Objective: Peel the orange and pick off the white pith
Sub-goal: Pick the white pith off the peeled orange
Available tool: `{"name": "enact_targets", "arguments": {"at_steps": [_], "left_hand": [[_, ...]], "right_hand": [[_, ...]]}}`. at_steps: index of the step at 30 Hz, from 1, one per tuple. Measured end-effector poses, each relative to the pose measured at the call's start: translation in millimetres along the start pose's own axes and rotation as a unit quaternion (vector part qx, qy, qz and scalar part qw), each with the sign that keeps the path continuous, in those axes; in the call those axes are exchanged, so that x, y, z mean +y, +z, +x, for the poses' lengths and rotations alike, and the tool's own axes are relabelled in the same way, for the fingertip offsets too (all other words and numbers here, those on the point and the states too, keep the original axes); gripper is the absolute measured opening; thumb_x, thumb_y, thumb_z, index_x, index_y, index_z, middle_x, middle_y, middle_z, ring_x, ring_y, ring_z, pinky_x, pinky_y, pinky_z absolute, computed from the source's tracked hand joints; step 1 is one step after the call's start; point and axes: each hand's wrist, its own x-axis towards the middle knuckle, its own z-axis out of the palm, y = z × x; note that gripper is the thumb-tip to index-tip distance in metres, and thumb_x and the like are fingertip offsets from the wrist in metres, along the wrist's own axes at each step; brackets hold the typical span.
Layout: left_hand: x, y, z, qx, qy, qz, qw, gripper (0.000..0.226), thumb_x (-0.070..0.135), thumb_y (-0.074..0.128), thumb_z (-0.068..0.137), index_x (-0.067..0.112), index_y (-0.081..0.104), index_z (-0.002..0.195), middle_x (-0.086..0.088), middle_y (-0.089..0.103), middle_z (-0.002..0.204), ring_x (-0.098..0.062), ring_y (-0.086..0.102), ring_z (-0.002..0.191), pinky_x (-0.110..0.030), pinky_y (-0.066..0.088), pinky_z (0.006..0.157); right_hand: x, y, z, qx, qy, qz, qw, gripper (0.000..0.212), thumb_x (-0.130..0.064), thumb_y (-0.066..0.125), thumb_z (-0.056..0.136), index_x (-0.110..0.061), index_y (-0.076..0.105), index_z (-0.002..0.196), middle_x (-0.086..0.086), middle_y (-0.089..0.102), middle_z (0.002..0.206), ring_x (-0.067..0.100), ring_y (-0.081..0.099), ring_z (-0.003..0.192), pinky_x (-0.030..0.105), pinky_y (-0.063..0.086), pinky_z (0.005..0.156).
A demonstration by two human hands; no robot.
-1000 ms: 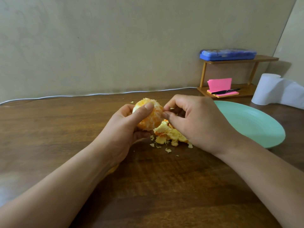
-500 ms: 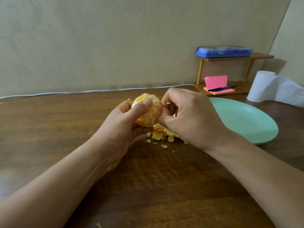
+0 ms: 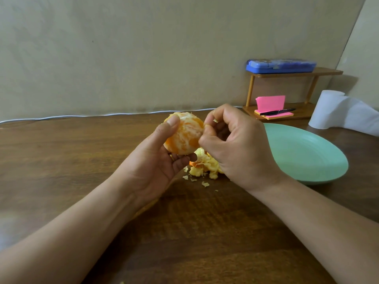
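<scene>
Roughly at the centre of the frame, the left hand [image 3: 155,160] cups the orange [image 3: 185,136] from below and from the left. Its grip is curled round the fruit, with the thumb laid up over the top left of it and the fingers underneath. The orange is held up off the table [image 3: 61,160], just above a pile of peel [image 3: 203,165]. The fruit is peeled: its flesh shows bright orange in patches, with pale white streaks of pith running over much of the side facing the camera. The right hand [image 3: 235,148] is against the orange's right edge, fingers curled in tight. Its grip is a pinch of thumb tip and forefinger at the surface of the fruit, where a small scrap of pith [image 3: 215,120] shows between the fingers. The peel lies on the table in a yellowish heap below the two hands, with a few crumbs scattered in front of it. At the right of the frame a green plate [image 3: 307,156] sits on the table, close to the right wrist. Behind the plate, at the upper right, stand a small wooden shelf [image 3: 295,71] bearing a blue case [image 3: 281,65], pink notes [image 3: 270,103] with a pen [image 3: 276,112], and a white paper roll [image 3: 332,108].
</scene>
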Motion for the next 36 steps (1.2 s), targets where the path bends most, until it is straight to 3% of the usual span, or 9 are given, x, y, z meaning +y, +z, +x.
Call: {"name": "enact_targets", "arguments": {"at_steps": [5, 11, 19, 23, 26, 28, 32, 34, 36], "left_hand": [[1, 1, -3, -0.016, -0.016, -0.025, 0.999, 0.055, 0.053, 0.066, 0.088, 0.014, 0.070, 0.128, -0.009, 0.072, 0.106, -0.019, 0.067, 0.079, -0.022, 0.058, 0.067], [2, -1, -2, -0.024, -0.028, -0.058, 0.998, 0.050, 0.052, 0.068, 0.088, 0.014, 0.076, 0.121, -0.012, 0.071, 0.110, -0.021, 0.066, 0.081, -0.021, 0.060, 0.064], [2, -6, 1, -0.034, -0.033, -0.088, 0.995, 0.074, 0.055, 0.070, 0.088, 0.012, 0.058, 0.148, -0.014, 0.067, 0.117, -0.021, 0.066, 0.080, -0.020, 0.059, 0.064], [3, -7, -1, -0.054, -0.045, -0.114, 0.991, 0.062, 0.061, 0.066, 0.093, 0.010, 0.071, 0.128, -0.011, 0.072, 0.112, -0.018, 0.066, 0.075, -0.019, 0.057, 0.066], [6, -8, -2, -0.067, -0.046, -0.140, 0.987, 0.059, 0.062, 0.061, 0.093, 0.010, 0.082, 0.111, -0.016, 0.073, 0.117, -0.016, 0.065, 0.071, -0.018, 0.056, 0.064], [6, -10, -1, -0.068, -0.041, -0.139, 0.987, 0.059, 0.062, 0.064, 0.093, 0.010, 0.080, 0.116, -0.018, 0.071, 0.123, -0.017, 0.065, 0.074, -0.019, 0.056, 0.066], [3, -12, 3, -0.027, -0.022, -0.084, 0.996, 0.062, 0.059, 0.066, 0.094, 0.012, 0.068, 0.134, -0.016, 0.068, 0.122, -0.019, 0.064, 0.080, -0.020, 0.059, 0.065], [2, -12, 5, 0.003, -0.006, -0.054, 0.998, 0.066, 0.058, 0.069, 0.089, 0.011, 0.066, 0.136, -0.015, 0.070, 0.116, -0.019, 0.065, 0.079, -0.022, 0.059, 0.064], [2, -11, 6, 0.029, 0.013, -0.021, 0.999, 0.067, 0.058, 0.071, 0.087, 0.010, 0.067, 0.135, -0.012, 0.073, 0.110, -0.019, 0.068, 0.080, -0.023, 0.060, 0.065]], "right_hand": [[0, 0, -1, -0.011, 0.033, 0.059, 0.998, 0.006, -0.012, 0.071, 0.098, -0.014, 0.069, 0.093, -0.010, 0.063, 0.073, 0.006, 0.059, 0.065, 0.017, 0.048, 0.060], [3, 0, -1, -0.031, 0.053, 0.082, 0.995, 0.005, -0.013, 0.069, 0.100, -0.014, 0.069, 0.094, -0.008, 0.062, 0.073, 0.005, 0.057, 0.065, 0.021, 0.050, 0.061], [8, -1, 0, -0.040, 0.056, 0.083, 0.994, 0.005, -0.015, 0.068, 0.101, -0.014, 0.068, 0.096, -0.009, 0.060, 0.073, 0.006, 0.055, 0.065, 0.023, 0.049, 0.060], [9, -2, 0, -0.043, 0.059, 0.084, 0.994, 0.005, -0.015, 0.069, 0.101, -0.013, 0.068, 0.096, -0.009, 0.060, 0.073, 0.006, 0.055, 0.066, 0.023, 0.048, 0.060], [10, -4, 1, -0.044, 0.056, 0.077, 0.994, 0.007, -0.020, 0.069, 0.099, -0.013, 0.068, 0.095, -0.003, 0.062, 0.075, 0.018, 0.058, 0.068, 0.034, 0.051, 0.059], [9, -5, 1, -0.052, 0.061, 0.069, 0.994, 0.009, -0.022, 0.067, 0.101, -0.015, 0.068, 0.096, 0.001, 0.064, 0.075, 0.021, 0.060, 0.069, 0.037, 0.052, 0.060], [7, -5, 0, -0.096, 0.099, 0.063, 0.988, 0.014, -0.020, 0.058, 0.108, -0.022, 0.071, 0.104, -0.013, 0.070, 0.078, 0.009, 0.065, 0.072, 0.031, 0.056, 0.061], [7, -5, 0, -0.114, 0.104, 0.055, 0.987, 0.017, -0.026, 0.056, 0.110, -0.023, 0.072, 0.105, -0.006, 0.072, 0.084, 0.016, 0.068, 0.078, 0.039, 0.059, 0.065], [7, -5, 0, -0.126, 0.110, 0.049, 0.985, 0.020, -0.033, 0.056, 0.109, -0.022, 0.073, 0.103, -0.005, 0.073, 0.086, 0.017, 0.069, 0.081, 0.035, 0.059, 0.066]]}}
